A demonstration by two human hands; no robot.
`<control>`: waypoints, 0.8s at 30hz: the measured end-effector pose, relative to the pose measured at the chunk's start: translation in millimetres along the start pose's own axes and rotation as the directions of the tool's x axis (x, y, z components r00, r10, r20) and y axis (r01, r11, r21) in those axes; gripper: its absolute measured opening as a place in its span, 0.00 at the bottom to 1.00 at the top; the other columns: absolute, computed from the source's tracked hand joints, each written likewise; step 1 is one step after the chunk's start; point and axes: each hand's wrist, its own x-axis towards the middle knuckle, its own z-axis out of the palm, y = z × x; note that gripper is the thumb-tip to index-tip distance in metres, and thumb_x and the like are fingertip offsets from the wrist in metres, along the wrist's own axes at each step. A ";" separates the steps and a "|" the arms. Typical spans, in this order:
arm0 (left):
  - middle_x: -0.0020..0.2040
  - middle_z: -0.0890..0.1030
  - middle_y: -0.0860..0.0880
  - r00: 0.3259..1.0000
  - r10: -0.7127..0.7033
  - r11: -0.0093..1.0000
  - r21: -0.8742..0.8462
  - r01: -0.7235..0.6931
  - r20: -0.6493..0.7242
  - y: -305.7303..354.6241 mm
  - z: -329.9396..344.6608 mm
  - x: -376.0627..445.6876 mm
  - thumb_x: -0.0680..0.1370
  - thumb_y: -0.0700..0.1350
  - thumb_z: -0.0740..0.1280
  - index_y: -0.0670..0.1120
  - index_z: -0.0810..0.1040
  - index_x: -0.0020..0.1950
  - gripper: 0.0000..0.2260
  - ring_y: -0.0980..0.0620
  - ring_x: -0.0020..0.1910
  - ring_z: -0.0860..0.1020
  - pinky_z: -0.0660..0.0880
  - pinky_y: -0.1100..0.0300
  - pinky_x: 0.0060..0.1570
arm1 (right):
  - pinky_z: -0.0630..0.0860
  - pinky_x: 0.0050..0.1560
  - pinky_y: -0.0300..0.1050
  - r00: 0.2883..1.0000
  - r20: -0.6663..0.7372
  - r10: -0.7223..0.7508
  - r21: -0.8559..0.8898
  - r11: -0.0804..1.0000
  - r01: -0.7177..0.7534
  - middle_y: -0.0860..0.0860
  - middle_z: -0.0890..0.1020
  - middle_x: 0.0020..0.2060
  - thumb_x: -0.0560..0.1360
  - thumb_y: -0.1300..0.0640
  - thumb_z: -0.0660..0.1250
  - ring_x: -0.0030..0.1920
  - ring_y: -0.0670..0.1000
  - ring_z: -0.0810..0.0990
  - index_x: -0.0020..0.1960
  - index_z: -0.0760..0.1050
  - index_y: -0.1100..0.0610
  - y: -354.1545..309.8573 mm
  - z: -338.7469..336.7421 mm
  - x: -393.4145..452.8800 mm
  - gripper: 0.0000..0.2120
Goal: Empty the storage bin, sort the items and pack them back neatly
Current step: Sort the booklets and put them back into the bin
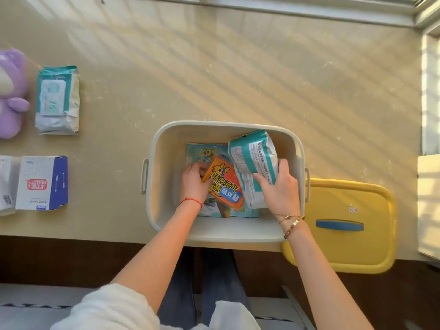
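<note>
The cream storage bin (pixel 164 139) stands at the table's near edge, and both my hands are inside it. My left hand (pixel 193 182) grips an orange packet (pixel 226 184) with a cartoon kangaroo on it. A teal-and-white wipes pack (pixel 252 158) leans tilted against the bin's right wall, and my right hand (pixel 279 186) is closed on its lower part. Under both lies a flat, colourful blue package (pixel 204 151) on the bin's floor.
The bin's yellow lid (pixel 345 246) with a blue handle lies to the right, overhanging the table edge. At the left sit another wipes pack (pixel 57 100), a purple plush toy (pixel 12 94) and a white-and-blue box (pixel 42 183). A window frame runs along the back.
</note>
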 end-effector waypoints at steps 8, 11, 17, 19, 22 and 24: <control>0.44 0.79 0.49 0.999 -0.002 0.984 -0.178 0.009 0.041 14.8 -21.7 -24.1 0.73 0.38 0.70 0.46 0.75 0.45 0.06 0.50 0.42 0.79 0.76 0.57 0.46 | 0.74 0.37 0.24 0.995 -0.069 0.078 0.247 0.967 -0.058 0.45 0.78 0.50 0.74 0.53 0.69 0.47 0.42 0.78 0.53 0.69 0.58 -12.6 -4.8 -22.4 0.13; 0.43 0.81 0.51 0.999 0.046 0.977 -0.207 -0.045 -0.002 19.7 -50.9 -41.5 0.74 0.41 0.70 0.48 0.75 0.47 0.05 0.54 0.42 0.80 0.78 0.59 0.43 | 0.74 0.36 0.24 0.995 -0.065 0.081 0.288 0.956 -0.059 0.46 0.78 0.49 0.74 0.52 0.69 0.47 0.42 0.78 0.54 0.70 0.57 -27.4 -11.9 -30.9 0.13; 0.45 0.83 0.53 0.975 0.110 0.970 -0.192 -0.147 -0.193 21.0 -136.5 -72.7 0.76 0.40 0.69 0.49 0.80 0.55 0.09 0.58 0.42 0.80 0.77 0.66 0.45 | 0.74 0.37 0.25 0.999 -0.025 0.021 0.366 0.930 -0.010 0.46 0.79 0.47 0.73 0.52 0.69 0.46 0.40 0.79 0.55 0.72 0.56 -80.6 -17.1 -50.1 0.14; 0.44 0.83 0.52 0.956 0.098 0.968 -0.198 -0.157 -0.276 17.9 -171.5 -82.7 0.76 0.40 0.68 0.48 0.80 0.55 0.09 0.58 0.40 0.80 0.77 0.66 0.44 | 0.74 0.36 0.25 1.000 -0.011 -0.025 0.373 0.928 0.028 0.47 0.80 0.46 0.73 0.51 0.69 0.45 0.39 0.78 0.55 0.73 0.57 -104.3 -13.5 -56.9 0.15; 0.43 0.82 0.53 0.926 0.055 0.962 -0.227 -0.149 -0.375 3.5 -220.6 -94.8 0.76 0.42 0.68 0.47 0.79 0.56 0.09 0.57 0.39 0.80 0.76 0.65 0.43 | 0.74 0.35 0.26 0.996 0.022 -0.083 0.378 0.923 0.069 0.48 0.80 0.45 0.73 0.50 0.70 0.45 0.41 0.79 0.53 0.73 0.56 -141.6 -0.2 -66.7 0.13; 0.43 0.82 0.52 0.907 0.013 0.952 -0.273 -0.140 -0.422 -11.7 -248.4 -101.0 0.76 0.42 0.68 0.47 0.78 0.56 0.09 0.58 0.39 0.81 0.76 0.66 0.41 | 0.74 0.34 0.28 0.992 0.041 -0.119 0.370 0.924 0.096 0.47 0.80 0.44 0.73 0.50 0.70 0.44 0.43 0.80 0.52 0.73 0.55 -165.6 13.5 -73.7 0.13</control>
